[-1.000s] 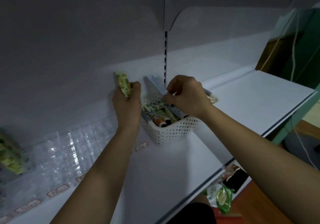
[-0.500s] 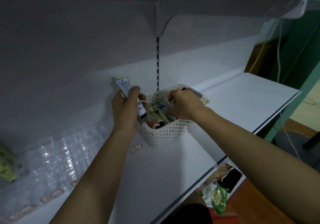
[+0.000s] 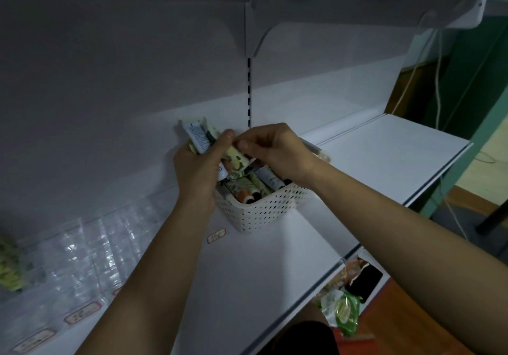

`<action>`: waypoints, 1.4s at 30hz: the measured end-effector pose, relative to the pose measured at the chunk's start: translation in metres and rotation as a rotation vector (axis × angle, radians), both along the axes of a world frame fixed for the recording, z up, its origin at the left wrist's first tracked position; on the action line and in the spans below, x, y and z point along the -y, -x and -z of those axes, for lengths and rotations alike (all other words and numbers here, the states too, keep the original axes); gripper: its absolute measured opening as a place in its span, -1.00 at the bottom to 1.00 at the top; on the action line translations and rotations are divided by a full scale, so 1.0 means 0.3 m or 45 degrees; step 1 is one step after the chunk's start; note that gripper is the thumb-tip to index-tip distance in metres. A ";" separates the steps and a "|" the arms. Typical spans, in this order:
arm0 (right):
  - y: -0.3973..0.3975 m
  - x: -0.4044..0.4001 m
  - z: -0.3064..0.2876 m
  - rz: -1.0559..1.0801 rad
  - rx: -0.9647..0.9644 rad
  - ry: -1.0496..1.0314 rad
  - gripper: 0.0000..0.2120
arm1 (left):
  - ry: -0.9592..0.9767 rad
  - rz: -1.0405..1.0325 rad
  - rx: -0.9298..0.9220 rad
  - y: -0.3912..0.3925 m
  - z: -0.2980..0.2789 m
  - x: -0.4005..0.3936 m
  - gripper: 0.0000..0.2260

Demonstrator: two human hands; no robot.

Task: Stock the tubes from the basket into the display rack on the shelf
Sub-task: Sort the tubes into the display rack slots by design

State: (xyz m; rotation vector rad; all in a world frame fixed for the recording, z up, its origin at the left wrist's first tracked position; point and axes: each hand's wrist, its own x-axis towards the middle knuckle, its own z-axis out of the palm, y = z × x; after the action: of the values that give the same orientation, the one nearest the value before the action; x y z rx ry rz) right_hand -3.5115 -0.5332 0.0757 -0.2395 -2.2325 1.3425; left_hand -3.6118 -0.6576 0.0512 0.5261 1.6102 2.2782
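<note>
The left hand [image 3: 196, 170] gripped two tubes [image 3: 198, 138]; the right hand [image 3: 270, 151] pinched a flowery tube [image 3: 237, 159] just above the basket [image 3: 264, 211], best passed gently

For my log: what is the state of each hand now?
Left hand: holds several tubes.
Right hand: pinches a patterned tube above the basket.

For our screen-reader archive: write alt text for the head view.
Left hand grips several tubes while right hand pinches a floral tube above a white basket on a shelf; clear display rack lower left.
</note>
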 end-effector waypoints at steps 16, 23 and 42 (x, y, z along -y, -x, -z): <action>0.038 0.051 0.014 0.326 0.584 -0.647 -0.69 | -0.116 0.095 0.288 0.061 -0.035 0.047 -0.90; 0.040 0.109 0.008 0.624 -0.448 -0.295 -0.93 | -0.287 0.154 0.584 0.009 -0.029 0.024 -0.94; 0.040 -0.041 0.064 0.440 0.989 -0.964 -0.72 | -0.309 0.247 0.638 -0.032 -0.060 0.027 -0.91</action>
State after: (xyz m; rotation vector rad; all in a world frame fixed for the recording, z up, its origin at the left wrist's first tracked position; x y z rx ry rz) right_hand -3.5236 -0.5211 0.0566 -0.9212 -2.9400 0.1453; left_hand -3.6023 -0.6657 0.0693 0.1329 1.0087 2.2341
